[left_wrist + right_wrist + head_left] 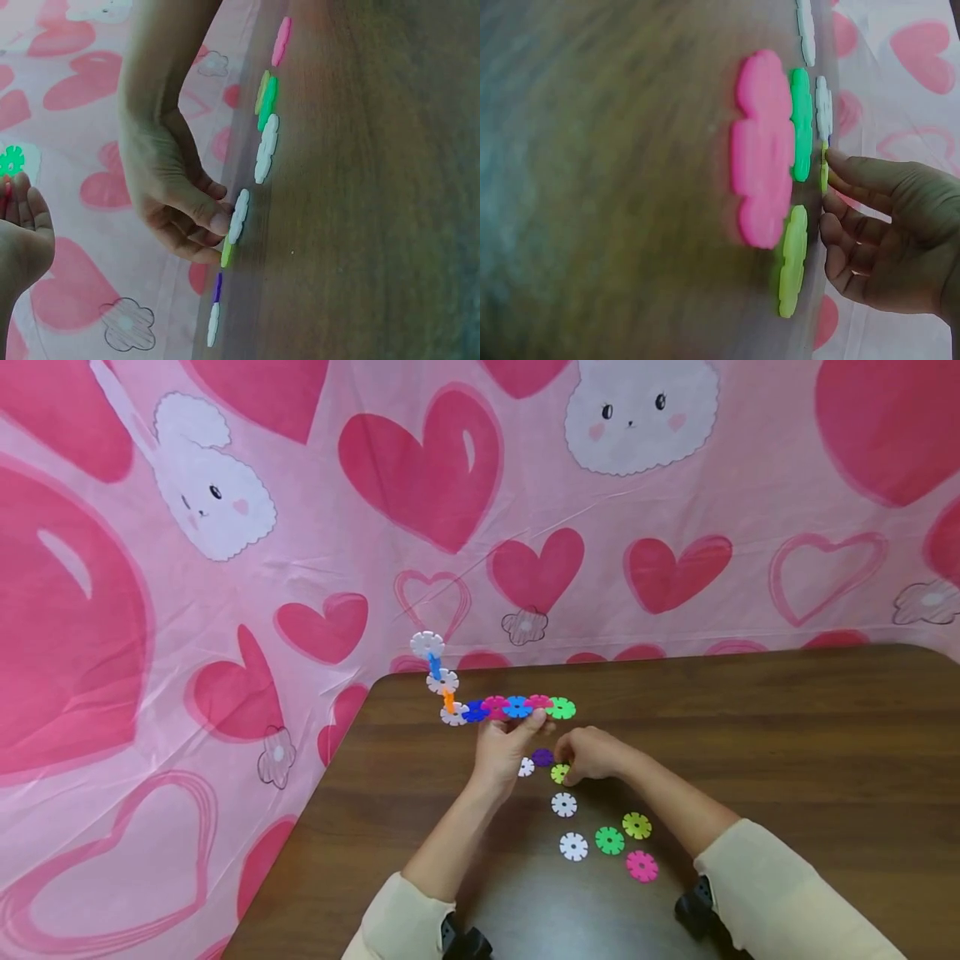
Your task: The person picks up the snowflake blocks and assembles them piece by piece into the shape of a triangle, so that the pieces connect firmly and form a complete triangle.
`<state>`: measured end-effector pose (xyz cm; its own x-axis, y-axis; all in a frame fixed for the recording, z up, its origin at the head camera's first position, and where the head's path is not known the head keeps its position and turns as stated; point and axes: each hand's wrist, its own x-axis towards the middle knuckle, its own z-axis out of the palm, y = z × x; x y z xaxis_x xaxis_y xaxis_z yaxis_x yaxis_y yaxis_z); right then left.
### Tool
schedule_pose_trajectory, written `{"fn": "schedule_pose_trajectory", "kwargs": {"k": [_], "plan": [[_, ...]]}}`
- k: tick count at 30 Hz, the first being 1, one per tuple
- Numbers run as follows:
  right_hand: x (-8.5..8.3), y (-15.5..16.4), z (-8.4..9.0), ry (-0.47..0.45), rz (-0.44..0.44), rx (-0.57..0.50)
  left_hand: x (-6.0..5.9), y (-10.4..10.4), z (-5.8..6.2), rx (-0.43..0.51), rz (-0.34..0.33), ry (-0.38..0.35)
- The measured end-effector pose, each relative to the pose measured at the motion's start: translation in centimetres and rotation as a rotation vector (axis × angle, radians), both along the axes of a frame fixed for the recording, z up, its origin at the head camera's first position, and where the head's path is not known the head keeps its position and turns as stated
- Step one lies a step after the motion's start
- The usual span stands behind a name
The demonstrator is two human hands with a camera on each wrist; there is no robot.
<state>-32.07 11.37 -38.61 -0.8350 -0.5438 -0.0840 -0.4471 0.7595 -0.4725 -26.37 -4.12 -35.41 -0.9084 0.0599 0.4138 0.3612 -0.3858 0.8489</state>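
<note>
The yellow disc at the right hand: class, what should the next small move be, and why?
Probably bring the yellow disc toward the chain's green end disc, notch to notch. The right hand seems to pinch the yellow disc, while the left hand holds the chain raised, its green end free.

A chain (495, 707) of linked discs, coloured white, blue, orange, pink and green, is held by the left hand (501, 753) over a table (750, 718), and a heart-printed cloth (600, 506) is hung behind the chain. On the chain's near side, a yellow disc (558, 773) is pinched by the right hand (596, 753), with a purple disc (542, 757) and a white disc (527, 767) beside it. Farther out on that side of the chain, two more white discs (564, 805), a green disc (610, 841), a second yellow disc (637, 826) and a pink disc (642, 866) are spread.
</note>
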Motion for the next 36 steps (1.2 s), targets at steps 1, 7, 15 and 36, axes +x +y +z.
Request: {"fn": "schedule_pose_trajectory", "kwargs": {"k": [1,7,15,36], "plan": [[0.1,0.0,0.0,0.001,-0.005,0.006,0.0,0.1,0.0,0.000,-0.003,-0.005],[0.4,0.2,-0.1,0.027,-0.006,-0.031,0.1,0.5,-0.2,-0.012,-0.010,-0.022],[1.5,1.8,0.9,0.094,-0.062,-0.261,0.0,0.5,-0.3,-0.032,-0.018,0.003],[6.2,5.0,3.9,0.268,-0.220,-0.994,-0.1,0.7,-0.1,-0.005,0.010,0.027]]}}
